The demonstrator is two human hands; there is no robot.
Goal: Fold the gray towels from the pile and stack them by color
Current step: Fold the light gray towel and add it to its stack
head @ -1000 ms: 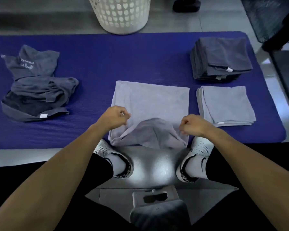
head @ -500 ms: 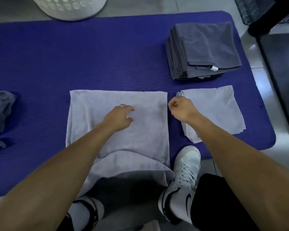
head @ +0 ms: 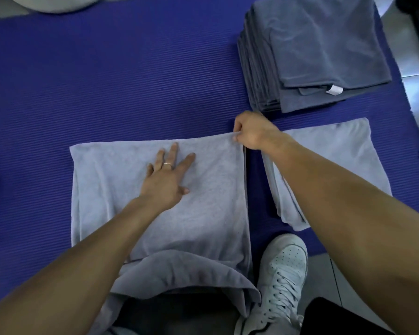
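Gray towel (head: 215, 201) corner pinched by right hand (head: 250, 132) fingers (head: 236, 139).

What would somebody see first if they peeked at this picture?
Two bare arms reach over a light gray towel spread on the blue mat. The left hand lies flat on it; the right hand pinches its far right corner. A dark gray stack sits far right.

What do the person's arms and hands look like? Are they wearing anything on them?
Both arms are bare, with no sleeves, gloves or watch showing. The left hand has a thin, light-coloured ring on one finger. The right hand shows no ring or other jewellery from this view.
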